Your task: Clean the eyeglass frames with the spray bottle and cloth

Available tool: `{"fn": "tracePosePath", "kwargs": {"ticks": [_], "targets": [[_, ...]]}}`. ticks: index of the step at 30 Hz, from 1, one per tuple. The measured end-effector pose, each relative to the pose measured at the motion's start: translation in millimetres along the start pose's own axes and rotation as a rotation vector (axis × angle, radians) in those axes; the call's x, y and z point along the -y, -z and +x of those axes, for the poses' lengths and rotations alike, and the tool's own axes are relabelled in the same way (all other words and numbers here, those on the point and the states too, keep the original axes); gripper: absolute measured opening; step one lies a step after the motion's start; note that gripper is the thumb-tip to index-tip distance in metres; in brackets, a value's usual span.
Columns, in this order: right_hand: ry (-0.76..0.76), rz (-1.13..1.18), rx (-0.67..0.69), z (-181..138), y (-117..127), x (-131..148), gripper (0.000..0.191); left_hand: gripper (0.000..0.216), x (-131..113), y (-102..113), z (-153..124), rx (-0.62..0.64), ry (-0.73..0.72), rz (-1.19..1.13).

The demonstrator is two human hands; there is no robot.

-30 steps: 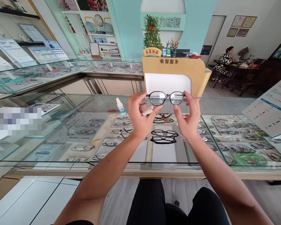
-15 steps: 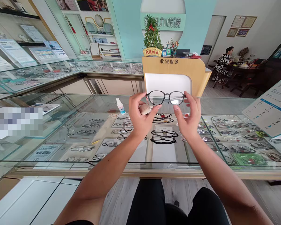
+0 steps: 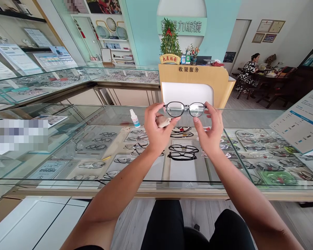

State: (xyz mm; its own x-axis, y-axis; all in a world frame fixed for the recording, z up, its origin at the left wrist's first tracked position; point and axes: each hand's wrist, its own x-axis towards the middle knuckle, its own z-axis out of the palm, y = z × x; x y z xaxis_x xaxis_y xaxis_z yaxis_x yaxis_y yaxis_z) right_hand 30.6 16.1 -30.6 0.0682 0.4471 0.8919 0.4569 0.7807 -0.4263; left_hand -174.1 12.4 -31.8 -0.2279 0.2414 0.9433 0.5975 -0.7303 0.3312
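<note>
I hold a pair of black-framed glasses (image 3: 184, 109) up in front of me with both hands, above the glass display counter (image 3: 94, 180). My left hand (image 3: 156, 129) pinches the left end of the frame, thumb below and fingers above. My right hand (image 3: 210, 128) pinches the right end the same way. A small beige cloth (image 3: 162, 121) lies on the counter just behind my left hand. A white spray bottle (image 3: 134, 118) stands on the glass to the left of it.
Under the glass lie several rows of spectacle frames (image 3: 182, 152). A wooden cashier desk (image 3: 195, 83) with a potted plant (image 3: 169, 41) stands behind the counter. A printed sign (image 3: 302, 121) leans at the right. A person (image 3: 249, 71) sits at a table far right.
The glasses and both hands stay almost where they were; the frame tilted very slightly. Nothing was let go or picked up.
</note>
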Motion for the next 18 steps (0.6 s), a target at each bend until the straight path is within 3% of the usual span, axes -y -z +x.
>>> {"fn": "tracePosePath", "kwargs": {"ticks": [8,18], "targets": [[0.105,-0.019,-0.069,2.0,-0.8,-4.4,0.056,0.057,5.5,-5.2,-3.7,0.031,0.130,-0.055],[0.107,-0.075,-0.066,1.4,-0.9,-1.5,0.054,0.056,4.9,-4.4,-3.7,0.019,0.150,-0.062]]}}
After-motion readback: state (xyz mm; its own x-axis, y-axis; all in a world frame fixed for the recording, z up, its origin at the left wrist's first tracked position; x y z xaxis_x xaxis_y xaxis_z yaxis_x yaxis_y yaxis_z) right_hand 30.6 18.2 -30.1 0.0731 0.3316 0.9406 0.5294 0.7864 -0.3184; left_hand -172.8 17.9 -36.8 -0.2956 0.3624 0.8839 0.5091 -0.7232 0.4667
